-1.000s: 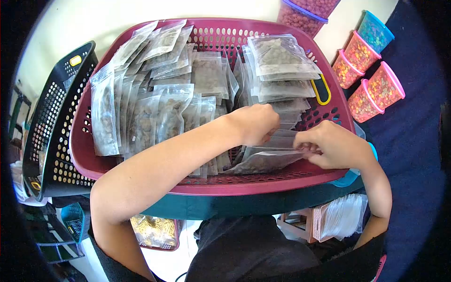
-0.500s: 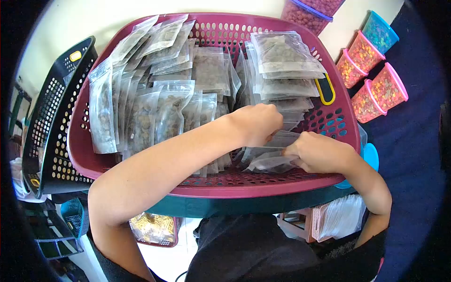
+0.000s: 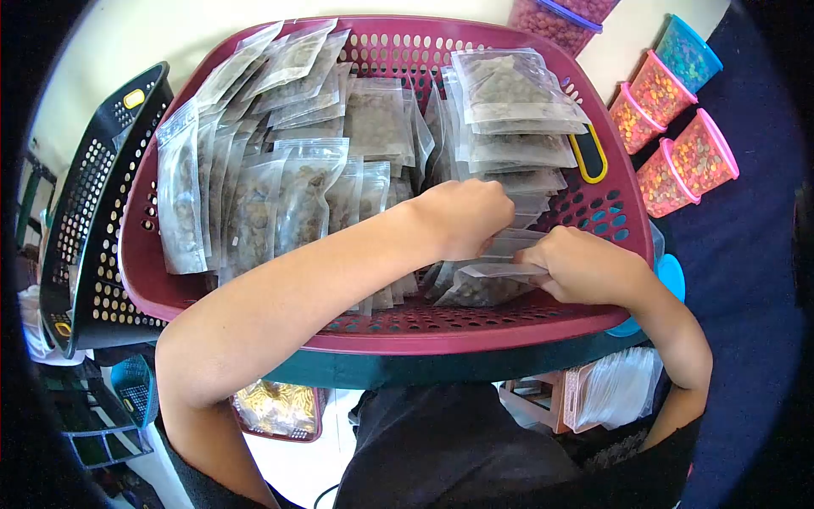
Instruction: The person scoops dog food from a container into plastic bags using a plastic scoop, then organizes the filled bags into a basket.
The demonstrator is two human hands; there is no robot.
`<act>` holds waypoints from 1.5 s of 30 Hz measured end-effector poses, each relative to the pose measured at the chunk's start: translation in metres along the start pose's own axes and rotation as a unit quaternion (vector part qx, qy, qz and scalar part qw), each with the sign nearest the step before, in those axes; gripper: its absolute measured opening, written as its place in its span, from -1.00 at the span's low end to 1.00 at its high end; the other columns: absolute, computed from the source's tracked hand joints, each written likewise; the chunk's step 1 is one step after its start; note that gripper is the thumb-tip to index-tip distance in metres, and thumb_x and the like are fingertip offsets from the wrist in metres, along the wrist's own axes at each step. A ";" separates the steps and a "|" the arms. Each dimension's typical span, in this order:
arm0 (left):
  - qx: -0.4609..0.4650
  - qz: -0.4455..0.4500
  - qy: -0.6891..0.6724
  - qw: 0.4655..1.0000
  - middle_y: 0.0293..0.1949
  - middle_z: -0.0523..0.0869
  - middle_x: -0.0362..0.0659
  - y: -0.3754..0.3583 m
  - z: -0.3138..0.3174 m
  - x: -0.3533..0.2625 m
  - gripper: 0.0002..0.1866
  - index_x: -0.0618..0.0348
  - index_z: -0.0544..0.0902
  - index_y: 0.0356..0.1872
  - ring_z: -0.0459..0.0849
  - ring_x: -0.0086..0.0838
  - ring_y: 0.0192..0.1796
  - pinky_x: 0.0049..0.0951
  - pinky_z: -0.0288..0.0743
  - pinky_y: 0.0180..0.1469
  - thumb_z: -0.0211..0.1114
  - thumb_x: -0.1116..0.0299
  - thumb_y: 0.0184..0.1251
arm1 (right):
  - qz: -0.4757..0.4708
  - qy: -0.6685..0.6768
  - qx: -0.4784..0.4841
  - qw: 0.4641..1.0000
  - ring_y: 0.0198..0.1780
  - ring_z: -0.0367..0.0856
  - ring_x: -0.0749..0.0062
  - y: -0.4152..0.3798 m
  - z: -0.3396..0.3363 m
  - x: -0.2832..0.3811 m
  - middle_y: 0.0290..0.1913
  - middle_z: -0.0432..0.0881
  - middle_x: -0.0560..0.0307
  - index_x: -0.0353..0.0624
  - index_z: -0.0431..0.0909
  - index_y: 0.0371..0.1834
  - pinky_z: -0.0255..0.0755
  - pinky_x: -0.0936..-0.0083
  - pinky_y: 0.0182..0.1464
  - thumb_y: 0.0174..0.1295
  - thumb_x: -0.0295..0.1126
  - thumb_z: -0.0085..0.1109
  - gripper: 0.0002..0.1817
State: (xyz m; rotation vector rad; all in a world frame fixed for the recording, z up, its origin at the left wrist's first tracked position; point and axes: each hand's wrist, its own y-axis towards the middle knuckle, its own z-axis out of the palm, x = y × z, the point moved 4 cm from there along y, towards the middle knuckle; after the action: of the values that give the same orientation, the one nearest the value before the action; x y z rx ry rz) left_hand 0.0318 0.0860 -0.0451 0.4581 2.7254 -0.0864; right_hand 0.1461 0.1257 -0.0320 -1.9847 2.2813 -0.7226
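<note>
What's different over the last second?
The right hand has moved left, closer to the left hand; the front bag at its fingertips now looks less drawn out sideways. I see no hold newly taken or released. The left hand has barely moved, and the bags on the left stay stacked in the basket.

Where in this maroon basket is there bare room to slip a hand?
Perhaps the perforated patch of the maroon basket between the yellow-edged handle, the right hand and the right-hand stack of bags. Along the front rim, only a narrow strip shows. It is crowded on the left, with packed bags, and around the left hand.
</note>
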 end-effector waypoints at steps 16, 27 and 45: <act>-0.021 0.048 0.093 0.994 -0.23 0.41 -0.10 -0.009 -0.001 -0.007 -0.83 0.14 0.60 -0.44 0.44 -0.29 -0.07 -0.35 0.48 -0.19 0.28 0.32 -0.10 | -0.058 -0.068 -0.158 0.983 -0.10 0.34 0.16 -0.011 -0.022 0.011 -0.16 0.35 -0.01 -0.21 0.49 -0.46 0.34 0.37 -0.10 -0.22 -0.39 0.22 -0.77; 0.091 -0.055 0.033 0.994 -0.30 0.55 -0.04 -0.005 0.004 -0.004 -0.86 0.19 0.60 -0.44 0.57 -0.16 -0.23 -0.30 0.48 -0.19 0.23 0.41 -0.09 | 0.015 -0.019 0.000 1.000 -0.18 0.43 0.02 -0.011 -0.002 0.000 -0.20 0.36 -0.12 -0.29 0.45 -0.40 0.35 0.27 -0.11 -0.03 -0.47 0.01 -0.86; -0.041 0.010 0.030 0.999 -0.42 0.57 -0.09 -0.003 -0.007 0.000 -0.78 0.17 0.43 -0.39 0.59 -0.20 -0.30 -0.24 0.47 -0.30 0.24 0.43 -0.11 | -0.003 0.066 0.033 0.997 -0.47 0.51 0.04 -0.018 -0.014 0.001 -0.59 0.51 -0.06 -0.21 0.45 -0.55 0.37 0.23 -0.40 -0.11 -0.43 0.02 -0.91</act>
State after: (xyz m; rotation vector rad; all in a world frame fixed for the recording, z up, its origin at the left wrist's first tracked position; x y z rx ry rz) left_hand 0.0282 0.0836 -0.0388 0.4716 2.7690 0.0457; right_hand 0.1580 0.1275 -0.0127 -1.9703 2.2898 -0.9441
